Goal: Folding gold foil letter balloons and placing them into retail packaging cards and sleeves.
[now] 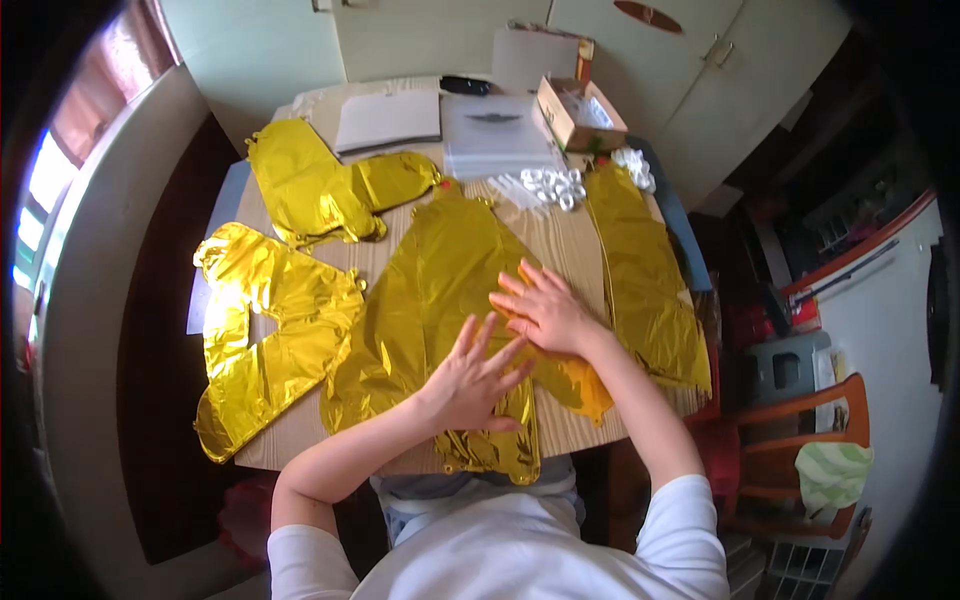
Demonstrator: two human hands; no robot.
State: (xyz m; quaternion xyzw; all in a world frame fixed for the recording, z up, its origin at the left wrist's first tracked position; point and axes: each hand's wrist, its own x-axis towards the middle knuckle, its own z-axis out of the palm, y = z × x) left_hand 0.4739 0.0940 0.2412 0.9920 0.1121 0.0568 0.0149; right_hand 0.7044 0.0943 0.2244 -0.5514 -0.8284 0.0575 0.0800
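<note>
A large deflated gold foil balloon (425, 280) lies spread out in the middle of the table, its lower part reaching the near edge. My left hand (474, 378) rests on its lower part, palm down with fingers apart. Farther up and to the right, my right hand (545, 308) lies flat near the balloon's right side, fingers spread. Neither hand grips anything. To the left lies a shiny, creased gold foil balloon (285, 325) with a gap in its middle. Behind it is a bent gold foil balloon (305, 180). Another flat one (645, 280) lies along the right side.
White ribbon rolls (553, 187) and thin clear straws (515, 192) lie beyond the middle balloon. Farther back are a white paper stack (390, 120), clear plastic sheets (500, 140), a black object (465, 86) and an open cardboard box (572, 125). A wooden chair (800, 450) stands at right.
</note>
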